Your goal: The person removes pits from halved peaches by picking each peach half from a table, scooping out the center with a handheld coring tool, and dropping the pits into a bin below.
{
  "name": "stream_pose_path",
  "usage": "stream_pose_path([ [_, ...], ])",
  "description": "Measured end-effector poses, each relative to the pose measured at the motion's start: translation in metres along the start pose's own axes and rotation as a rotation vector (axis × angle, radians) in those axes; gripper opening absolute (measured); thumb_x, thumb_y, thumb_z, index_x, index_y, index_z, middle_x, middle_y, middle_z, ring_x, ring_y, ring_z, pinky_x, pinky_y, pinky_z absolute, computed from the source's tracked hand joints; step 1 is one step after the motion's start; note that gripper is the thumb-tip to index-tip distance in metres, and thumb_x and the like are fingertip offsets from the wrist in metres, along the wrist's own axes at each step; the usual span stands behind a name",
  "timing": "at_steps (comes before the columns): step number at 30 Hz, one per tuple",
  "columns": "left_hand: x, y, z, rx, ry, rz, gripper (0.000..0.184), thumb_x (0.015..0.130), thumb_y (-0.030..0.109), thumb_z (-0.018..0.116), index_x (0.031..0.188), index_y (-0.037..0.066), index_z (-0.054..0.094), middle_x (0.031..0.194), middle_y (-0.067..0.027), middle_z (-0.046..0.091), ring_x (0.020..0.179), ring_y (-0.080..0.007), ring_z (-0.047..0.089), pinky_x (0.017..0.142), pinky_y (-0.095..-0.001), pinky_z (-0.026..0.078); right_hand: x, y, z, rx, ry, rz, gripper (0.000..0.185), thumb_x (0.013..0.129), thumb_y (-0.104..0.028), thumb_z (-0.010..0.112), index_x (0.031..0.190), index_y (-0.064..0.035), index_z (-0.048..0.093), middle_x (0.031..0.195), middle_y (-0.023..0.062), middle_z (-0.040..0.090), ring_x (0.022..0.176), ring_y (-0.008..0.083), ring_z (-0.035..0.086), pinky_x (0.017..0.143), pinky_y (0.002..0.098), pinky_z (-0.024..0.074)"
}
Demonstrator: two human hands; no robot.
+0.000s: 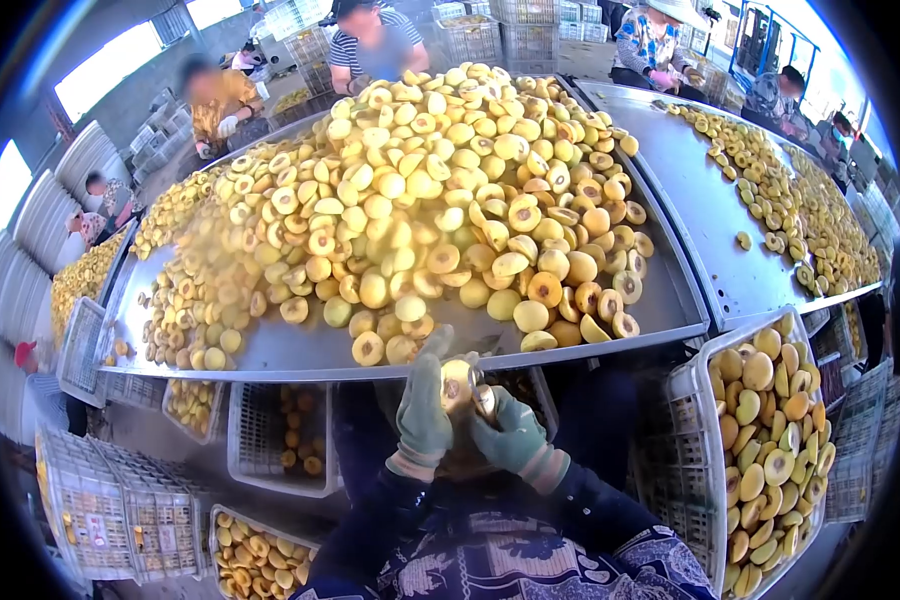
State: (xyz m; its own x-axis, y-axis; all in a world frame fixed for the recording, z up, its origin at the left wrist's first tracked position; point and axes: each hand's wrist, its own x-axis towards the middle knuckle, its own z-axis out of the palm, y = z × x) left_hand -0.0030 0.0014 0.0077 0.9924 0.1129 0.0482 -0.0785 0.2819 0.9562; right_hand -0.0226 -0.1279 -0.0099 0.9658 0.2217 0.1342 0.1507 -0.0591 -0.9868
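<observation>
A: What is the left grip [423, 412] holding?
B: It's curling mostly closed, thumb and fingers holding a fruit half [457, 384], cut face showing, between the two hands.
A: And the right grip [510, 432]?
B: It's bending partly closed just beside that half, touching a smaller piece [485, 402]. Whether it's gripping that piece or a tool, I can't tell; it's blurring there.
A: What could be going wrong?
B: Wet gloves could be letting the half slip, I'd judge, and drop into the person's lap. A careless push forward could be knocking loose fruit off the heap.
A: What's standing in the way?
B: The counter's edge [300, 375] is running just ahead of the grips, and the fruit heap [410, 200] is rising beyond it.
A: Around that?
B: A full crate [716, 440] is standing to the right of the grips, another crate [332, 488] is sitting low to their left, and a person in stripes [400, 30] is working across the heap.
</observation>
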Motion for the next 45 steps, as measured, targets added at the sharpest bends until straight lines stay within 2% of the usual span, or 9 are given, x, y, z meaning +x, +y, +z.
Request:
stream_pose_path([
  [3,-0.004,0.011,0.012,-0.065,0.038,-0.009,0.058,0.102,0.044,0.033,0.139,-0.001,0.039,0.117,-0.0197,0.057,0.097,-0.0254,0.062,0.086,-0.0335,0.052,-0.004,-0.022,-0.006,-0.29,-0.075,-0.167,0.02,0.087,-0.009,0.063,0.106,-0.0063,0.059,0.083,0.0134,0.064,0.071,0.0286,0.064,0.065,0.0343,0.0505],
  [11,-0.009,-0.008,0.009,0.043,0.057,0.176,0.045,0.104,0.033,0.033,0.132,-0.001,0.046,0.121,-0.0139,0.057,0.1,-0.0225,0.061,0.087,-0.0325,0.051,-0.001,-0.017,0.001,-0.215,-0.128,0.08,0.017,0.088,-0.017,0.064,0.097,-0.0055,0.055,0.079,0.0144,0.062,0.071,0.032,0.063,0.064,0.0384,0.0486],
  [18,-0.008,-0.007,0.001,-0.015,0.069,-0.053,0.045,0.102,0.036,0.04,0.125,-0.002,0.052,0.12,-0.012,0.058,0.095,-0.0216,0.062,0.08,-0.0318,0.054,0.005,-0.026,-0.012,-0.33,-0.302,0.24,0.027,0.086,-0.024,0.066,0.099,-0.0032,0.054,0.084,0.0218,0.063,0.08,0.0422,0.061,0.069,0.0434,0.0477],
  [26,-0.007,-0.019,0.005,0.061,0.169,-0.053,0.044,0.1,0.036,0.046,0.119,-0.003,0.057,0.115,-0.0115,0.061,0.094,-0.0198,0.062,0.075,-0.0311,0.055,0.002,-0.013,-0.011,-0.222,-0.289,0.219,0.024,0.085,-0.02,0.065,0.1,-0.0048,0.054,0.088,0.0214,0.063,0.084,0.0408,0.06,0.072,0.0415,0.0475],
  [30,-0.009,-0.018,0.003,0.016,0.144,-0.124,0.041,0.102,0.03,0.043,0.122,-0.003,0.055,0.119,-0.0099,0.058,0.105,-0.0167,0.054,0.093,-0.0297,0.044,0.007,-0.014,-0.019,-0.284,-0.403,0.154,0.023,0.087,-0.02,0.062,0.103,-0.0055,0.055,0.089,0.0204,0.063,0.087,0.0406,0.06,0.076,0.042,0.0474],
  [31,-0.01,-0.019,0.002,0.033,0.149,-0.132,0.041,0.102,0.03,0.043,0.121,-0.003,0.056,0.118,-0.0091,0.058,0.1,-0.0148,0.054,0.09,-0.0284,0.044,0.01,-0.009,-0.02,-0.313,-0.421,0.263,0.025,0.087,-0.021,0.062,0.105,-0.0058,0.055,0.09,0.0203,0.064,0.088,0.0406,0.06,0.076,0.0423,0.0477],
  [34,-0.009,-0.028,-0.005,0.065,0.128,-0.139,0.041,0.101,0.031,0.043,0.121,-0.002,0.057,0.115,-0.0075,0.06,0.093,-0.0128,0.054,0.084,-0.0268,0.045,0.014,-0.01,-0.023,-0.367,-0.5,0.33,0.04,0.087,-0.033,0.063,0.115,-0.0051,0.055,0.103,0.0178,0.065,0.1,0.0308,0.063,0.085,0.0375,0.0476],
  [39,-0.008,-0.033,-0.011,0.427,0.007,0.093,0.036,0.101,0.027,0.043,0.112,-0.002,0.062,0.11,-0.0084,0.063,0.092,-0.0171,0.061,0.083,-0.0297,0.05,0.009,-0.007,-0.026,-0.484,-0.538,0.365,0.044,0.085,-0.034,0.065,0.118,-0.0061,0.054,0.102,0.0202,0.066,0.096,0.0362,0.064,0.083,0.0405,0.0486],
  [45,-0.005,-0.017,-0.01,0.555,-0.126,-0.07,0.024,0.097,0.008,0.044,0.114,0.0,0.059,0.111,-0.0123,0.063,0.092,-0.0202,0.065,0.081,-0.0306,0.053,0.01,0.002,-0.028,-0.551,-0.542,0.375,0.041,0.085,-0.031,0.064,0.117,-0.0064,0.054,0.102,0.0227,0.065,0.096,0.0388,0.062,0.083,0.0423,0.0479],
])
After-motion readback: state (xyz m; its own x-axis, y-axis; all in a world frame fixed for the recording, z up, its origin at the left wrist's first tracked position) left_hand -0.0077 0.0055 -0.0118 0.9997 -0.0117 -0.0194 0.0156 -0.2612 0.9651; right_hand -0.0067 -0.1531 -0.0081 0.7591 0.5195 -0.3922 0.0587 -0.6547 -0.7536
